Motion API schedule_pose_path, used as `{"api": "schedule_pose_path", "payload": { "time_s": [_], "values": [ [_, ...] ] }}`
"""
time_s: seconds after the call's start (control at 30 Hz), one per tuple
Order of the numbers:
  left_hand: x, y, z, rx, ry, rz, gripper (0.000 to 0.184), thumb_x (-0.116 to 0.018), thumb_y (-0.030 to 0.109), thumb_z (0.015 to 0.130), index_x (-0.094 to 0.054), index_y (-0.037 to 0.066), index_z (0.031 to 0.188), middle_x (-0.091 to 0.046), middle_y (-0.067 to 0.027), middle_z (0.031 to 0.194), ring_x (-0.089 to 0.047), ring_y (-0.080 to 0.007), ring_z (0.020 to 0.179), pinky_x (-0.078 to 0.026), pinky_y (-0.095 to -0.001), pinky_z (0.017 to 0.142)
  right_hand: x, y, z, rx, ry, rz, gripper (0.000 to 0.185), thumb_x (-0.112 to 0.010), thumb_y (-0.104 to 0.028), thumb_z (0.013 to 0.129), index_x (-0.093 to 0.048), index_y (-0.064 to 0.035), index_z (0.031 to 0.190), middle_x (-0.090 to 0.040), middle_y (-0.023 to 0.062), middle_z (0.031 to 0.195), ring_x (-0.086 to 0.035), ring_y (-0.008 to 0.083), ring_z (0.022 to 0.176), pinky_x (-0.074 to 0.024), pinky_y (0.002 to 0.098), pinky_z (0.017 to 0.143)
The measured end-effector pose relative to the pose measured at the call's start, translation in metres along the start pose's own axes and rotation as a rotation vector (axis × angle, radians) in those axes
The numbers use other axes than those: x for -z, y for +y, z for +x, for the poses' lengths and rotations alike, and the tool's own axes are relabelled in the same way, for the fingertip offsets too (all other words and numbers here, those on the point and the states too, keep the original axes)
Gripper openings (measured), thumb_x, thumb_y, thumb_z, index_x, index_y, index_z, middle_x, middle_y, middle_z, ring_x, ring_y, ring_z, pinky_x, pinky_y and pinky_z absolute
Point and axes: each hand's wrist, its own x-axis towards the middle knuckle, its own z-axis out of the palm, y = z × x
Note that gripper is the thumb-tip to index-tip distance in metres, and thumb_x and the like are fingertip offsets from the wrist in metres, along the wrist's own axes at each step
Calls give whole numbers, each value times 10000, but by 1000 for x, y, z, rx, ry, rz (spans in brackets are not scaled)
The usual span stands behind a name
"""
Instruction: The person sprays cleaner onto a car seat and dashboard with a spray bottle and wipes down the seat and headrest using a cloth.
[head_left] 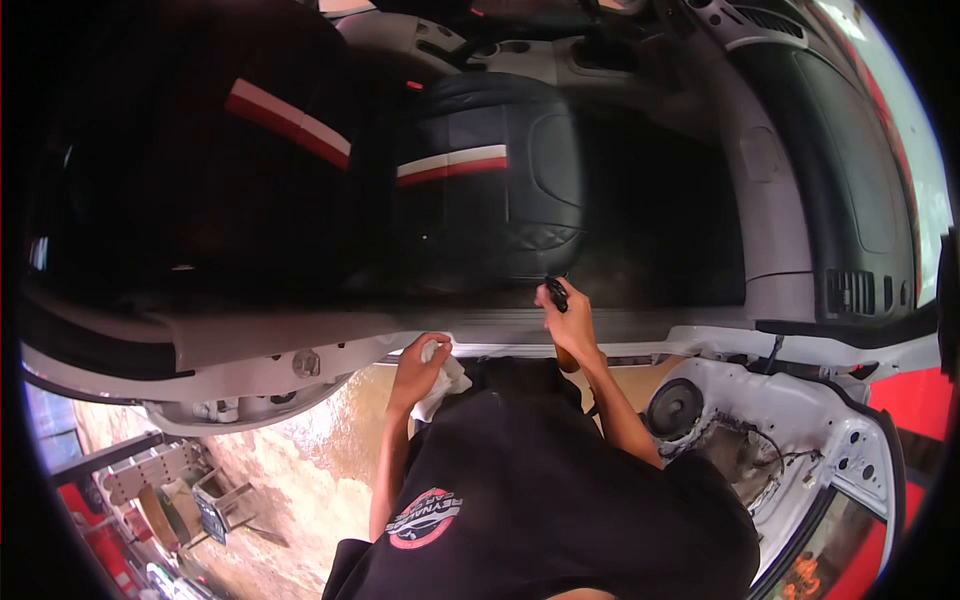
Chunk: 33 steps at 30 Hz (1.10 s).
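My left hand (420,370) is closed round a white cloth (445,382), just outside the car's door sill (490,350). To its right, my right hand (568,308) grips a small black object (556,292) above the sill, near the front edge of the black seat (540,190). What the black object is cannot be made out. The seat has a white and red stripe across its backrest.
An opened door with a round speaker (676,408) stands at the lower right. The dashboard (830,150) fills the upper right. At the lower left, a metal rack (150,470) and a small stool-like frame (225,500) stand on the floor.
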Motion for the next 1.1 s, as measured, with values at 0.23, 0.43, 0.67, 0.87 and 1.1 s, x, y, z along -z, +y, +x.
{"api": "schedule_pose_path", "payload": {
  "time_s": [0.23,0.43,0.67,0.87,1.1],
  "values": [
    [-2,8,4,26,-47,23,222,-697,212,988,-710,30,1114,-756,-108,1066,-686,-214,1079,-488,-327,988,41,15,-5,-84,109,65,286,-695,-301,1030,-674,-25,957,-601,20,654,-571,105,520,-445,302,524],
    [-6,9,9,14,-47,45,220,-699,217,989,-708,36,1114,-755,-109,1059,-685,-221,1065,-487,-328,979,60,15,6,-40,209,94,315,-695,-320,1035,-673,-12,970,-615,11,669,-561,92,509,-443,291,501],
    [-5,4,6,13,-33,38,206,-689,209,996,-706,39,1112,-753,-112,1056,-680,-214,1057,-487,-327,973,60,24,12,-33,215,-26,357,-679,-330,1046,-663,-4,902,-638,21,707,-559,87,517,-437,283,496],
    [-5,11,5,42,-28,38,217,-696,219,989,-707,37,1106,-751,-119,1048,-684,-211,1057,-488,-332,970,49,-32,25,-30,145,228,416,-608,-385,1083,-656,-12,905,-654,28,757,-577,79,526,-415,267,475],
    [7,22,54,-143,159,115,194,-710,210,964,-716,33,1043,-749,-132,930,-725,-213,938,-534,-356,857,54,-73,75,65,204,110,486,-597,-444,1078,-639,-20,845,-631,24,717,-569,90,505,-414,268,468]
  ]
}}
